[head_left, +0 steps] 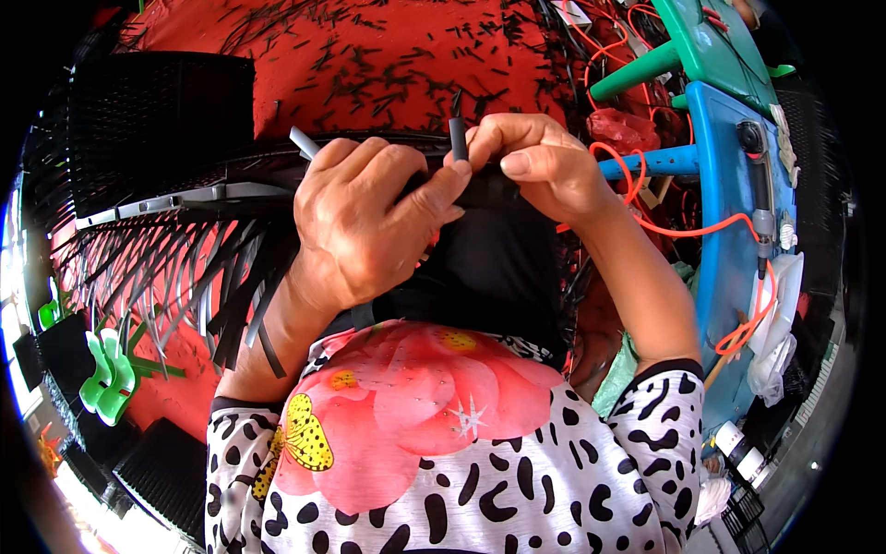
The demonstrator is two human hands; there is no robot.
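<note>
My left hand [365, 217] is closed, with thumb and fingers pinching a short dark flat strip [459, 138] that stands up from the grip. My right hand [549, 166] is close beside it, its fingers curled and its index fingertip by the strip; what those fingers hold, if anything, is hidden. A grey strip end [303, 143] sticks out behind my left knuckles. To the left lies a black woven panel [166, 129] with a grey-banded edge [194, 197]. Loose black strips [221, 277] hang from that edge past my left forearm.
Cut black pieces lie scattered over the red floor [369, 46]. On the right, a blue stool [724, 231] carries a hand tool [759, 185] with an orange cord [688, 231]. A green stool [720, 60] stands beyond it. Green clips [111, 374] are at the lower left.
</note>
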